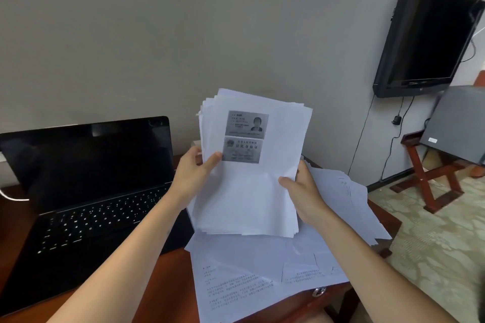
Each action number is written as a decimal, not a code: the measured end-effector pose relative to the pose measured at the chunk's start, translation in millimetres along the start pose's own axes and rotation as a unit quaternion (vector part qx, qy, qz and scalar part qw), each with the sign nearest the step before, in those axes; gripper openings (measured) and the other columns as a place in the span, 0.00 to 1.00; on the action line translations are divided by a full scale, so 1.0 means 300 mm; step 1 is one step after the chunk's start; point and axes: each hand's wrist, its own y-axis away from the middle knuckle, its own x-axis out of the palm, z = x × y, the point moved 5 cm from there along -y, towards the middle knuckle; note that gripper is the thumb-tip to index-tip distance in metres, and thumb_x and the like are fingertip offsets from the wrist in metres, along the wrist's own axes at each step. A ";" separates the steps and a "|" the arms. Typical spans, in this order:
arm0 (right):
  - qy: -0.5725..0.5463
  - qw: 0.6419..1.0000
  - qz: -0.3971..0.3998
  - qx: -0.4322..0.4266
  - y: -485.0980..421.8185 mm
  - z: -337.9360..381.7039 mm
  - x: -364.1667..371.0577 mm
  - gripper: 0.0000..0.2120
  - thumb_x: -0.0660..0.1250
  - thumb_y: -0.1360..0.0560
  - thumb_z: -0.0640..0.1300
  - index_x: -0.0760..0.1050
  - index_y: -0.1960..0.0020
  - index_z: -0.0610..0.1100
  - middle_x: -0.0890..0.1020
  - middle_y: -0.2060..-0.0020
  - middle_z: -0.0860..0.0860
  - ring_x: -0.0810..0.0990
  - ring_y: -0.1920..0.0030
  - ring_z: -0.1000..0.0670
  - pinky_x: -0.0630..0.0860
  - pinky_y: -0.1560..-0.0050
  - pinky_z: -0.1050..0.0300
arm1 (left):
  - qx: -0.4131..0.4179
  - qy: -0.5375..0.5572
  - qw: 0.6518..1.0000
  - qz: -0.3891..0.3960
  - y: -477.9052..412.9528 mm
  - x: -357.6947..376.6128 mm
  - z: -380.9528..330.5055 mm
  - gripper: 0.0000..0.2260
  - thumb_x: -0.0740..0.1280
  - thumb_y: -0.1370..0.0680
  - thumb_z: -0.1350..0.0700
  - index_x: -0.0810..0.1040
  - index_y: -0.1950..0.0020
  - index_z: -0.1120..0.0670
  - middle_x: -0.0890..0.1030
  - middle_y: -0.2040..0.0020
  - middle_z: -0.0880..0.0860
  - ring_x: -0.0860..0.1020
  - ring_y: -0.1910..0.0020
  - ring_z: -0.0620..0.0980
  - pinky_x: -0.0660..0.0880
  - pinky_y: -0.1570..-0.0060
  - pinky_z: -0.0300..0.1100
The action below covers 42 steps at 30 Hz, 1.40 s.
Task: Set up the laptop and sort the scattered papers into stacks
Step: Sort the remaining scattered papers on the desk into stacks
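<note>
A thick stack of white papers (249,191) is held upright above the desk; its top sheet bears a grey photocopy of an ID card. My left hand (193,173) grips the stack's left edge, thumb on the front. My right hand (304,189) grips its right edge, thumb across the top sheet. Below lie more scattered papers (262,278), some printed with text, spread over the right part of the wooden desk (173,280). A black laptop (89,191) stands open on the left, its screen dark and its keys lit.
A black wall-mounted TV (425,39) hangs at the right. Under it a dark case (459,123) rests on a red wooden folding stand (430,178). Cables run down the wall. Patterned carpet (433,238) lies right of the desk edge. A white cable (13,196) runs beside the laptop.
</note>
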 end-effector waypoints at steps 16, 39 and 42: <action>0.127 0.978 0.153 0.067 0.214 -0.181 0.105 0.18 0.64 0.22 0.29 0.74 0.34 0.41 0.84 0.46 0.46 0.83 0.44 0.46 0.79 0.43 0.59 | -0.118 0.001 0.992 0.037 0.407 -0.191 0.277 0.09 0.65 0.15 0.59 0.80 0.38 0.47 0.88 0.47 0.46 0.87 0.49 0.49 0.82 0.48 0.47; 0.501 0.845 0.053 -0.178 0.327 -0.195 0.111 0.16 0.68 0.23 0.60 0.78 0.39 0.54 0.84 0.48 0.57 0.82 0.48 0.51 0.76 0.51 0.55 | -0.110 -0.072 0.986 -0.103 0.656 -0.510 0.355 0.09 0.68 0.16 0.56 0.78 0.37 0.48 0.87 0.46 0.46 0.85 0.47 0.44 0.81 0.49 0.43; 0.477 0.864 0.026 -0.159 0.330 -0.195 0.090 0.14 0.69 0.22 0.59 0.79 0.40 0.53 0.85 0.50 0.56 0.83 0.50 0.50 0.76 0.52 0.54 | -0.113 -0.061 0.985 -0.114 0.672 -0.519 0.355 0.08 0.68 0.16 0.56 0.79 0.38 0.48 0.87 0.46 0.46 0.86 0.47 0.45 0.81 0.47 0.47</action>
